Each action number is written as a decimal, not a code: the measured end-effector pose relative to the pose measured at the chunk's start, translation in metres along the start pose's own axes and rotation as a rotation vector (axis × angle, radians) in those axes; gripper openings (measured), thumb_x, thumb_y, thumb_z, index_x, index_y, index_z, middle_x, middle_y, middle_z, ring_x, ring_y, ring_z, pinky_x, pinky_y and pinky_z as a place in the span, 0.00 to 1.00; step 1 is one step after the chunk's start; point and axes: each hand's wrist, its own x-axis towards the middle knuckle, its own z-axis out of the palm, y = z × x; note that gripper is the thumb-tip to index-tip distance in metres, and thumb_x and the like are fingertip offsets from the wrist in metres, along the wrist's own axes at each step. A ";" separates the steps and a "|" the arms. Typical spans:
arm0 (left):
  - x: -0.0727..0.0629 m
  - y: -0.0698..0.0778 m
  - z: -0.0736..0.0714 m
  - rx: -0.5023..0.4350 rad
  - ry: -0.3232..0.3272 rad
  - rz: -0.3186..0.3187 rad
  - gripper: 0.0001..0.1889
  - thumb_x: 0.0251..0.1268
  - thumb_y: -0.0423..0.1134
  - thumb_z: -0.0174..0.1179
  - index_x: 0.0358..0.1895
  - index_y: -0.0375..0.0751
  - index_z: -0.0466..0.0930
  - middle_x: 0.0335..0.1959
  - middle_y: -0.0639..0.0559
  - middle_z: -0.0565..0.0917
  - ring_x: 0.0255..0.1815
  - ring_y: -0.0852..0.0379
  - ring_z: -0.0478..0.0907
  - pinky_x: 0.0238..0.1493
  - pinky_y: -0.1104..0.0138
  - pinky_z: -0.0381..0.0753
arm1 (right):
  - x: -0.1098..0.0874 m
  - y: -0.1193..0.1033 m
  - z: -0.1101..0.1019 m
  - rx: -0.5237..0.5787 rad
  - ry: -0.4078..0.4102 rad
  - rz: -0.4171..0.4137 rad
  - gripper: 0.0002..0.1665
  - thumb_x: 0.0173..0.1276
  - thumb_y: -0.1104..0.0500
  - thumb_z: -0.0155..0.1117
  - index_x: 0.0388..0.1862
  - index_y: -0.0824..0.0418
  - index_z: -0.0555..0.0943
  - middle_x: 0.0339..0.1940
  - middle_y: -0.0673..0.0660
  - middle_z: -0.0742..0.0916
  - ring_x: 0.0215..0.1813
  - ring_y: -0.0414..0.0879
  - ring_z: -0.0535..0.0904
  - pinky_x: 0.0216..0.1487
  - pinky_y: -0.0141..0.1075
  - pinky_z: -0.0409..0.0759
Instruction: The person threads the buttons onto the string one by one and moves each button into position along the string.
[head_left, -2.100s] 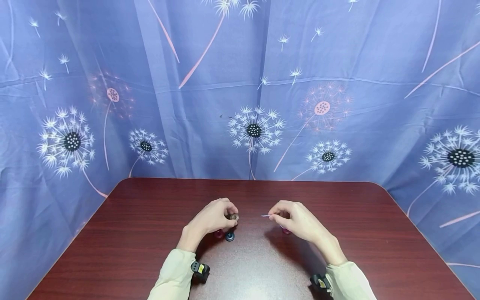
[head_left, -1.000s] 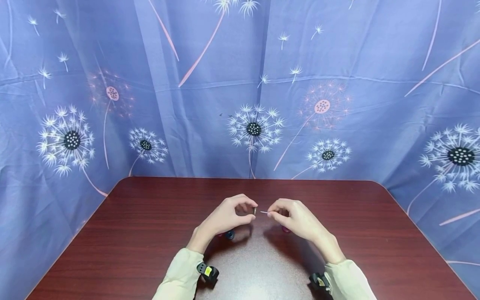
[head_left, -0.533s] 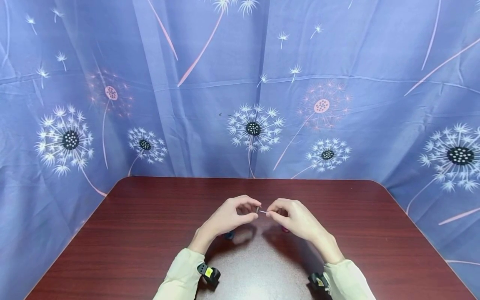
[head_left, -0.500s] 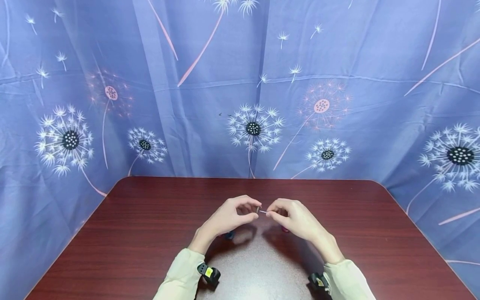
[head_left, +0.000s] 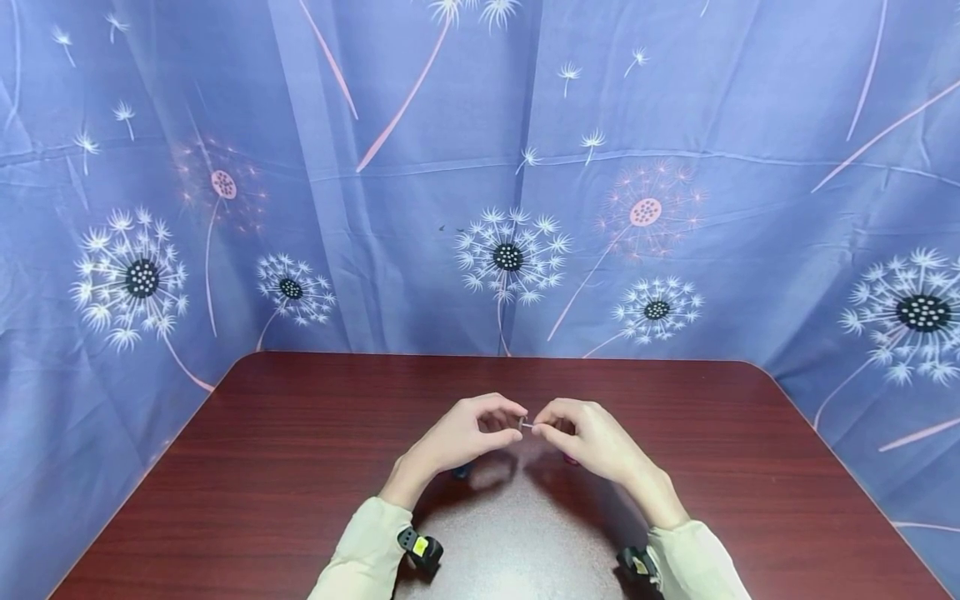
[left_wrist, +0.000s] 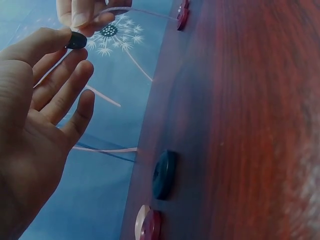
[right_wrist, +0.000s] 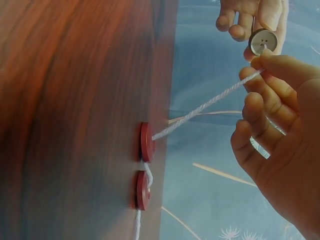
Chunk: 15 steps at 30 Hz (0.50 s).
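My left hand [head_left: 453,435] pinches a grey-brown button [right_wrist: 270,37] between thumb and fingertips, its face with several small holes turned towards my right hand. Thumb and fingers of my right hand [head_left: 596,442] pinch a pale twisted cord [right_wrist: 205,106] close to its tip. That tip meets the button's holes; whether it passes through is too small to tell. From the right hand the cord runs down through a red button [right_wrist: 146,142] and a second red button [right_wrist: 143,191] on the table. Both hands are held above the tabletop, fingertips nearly touching.
Beneath the left hand are a dark blue button [left_wrist: 164,175], another red button [left_wrist: 152,225] and a pale button [left_wrist: 140,220], partly overlapped by the red one. The brown wooden table [head_left: 300,417] ends at a blue dandelion-print curtain [head_left: 405,275].
My left hand has carried the grey-brown button from above the loose buttons rightward to the cord tip, turning its face towards it. My right hand has stayed almost still, holding the cord.
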 end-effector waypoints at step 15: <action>0.002 -0.001 0.009 0.042 0.054 0.019 0.14 0.63 0.47 0.68 0.50 0.51 0.84 0.36 0.64 0.84 0.36 0.67 0.79 0.39 0.70 0.79 | 0.001 0.000 0.008 -0.026 0.039 -0.074 0.04 0.68 0.56 0.67 0.38 0.46 0.85 0.28 0.37 0.83 0.30 0.35 0.77 0.34 0.32 0.78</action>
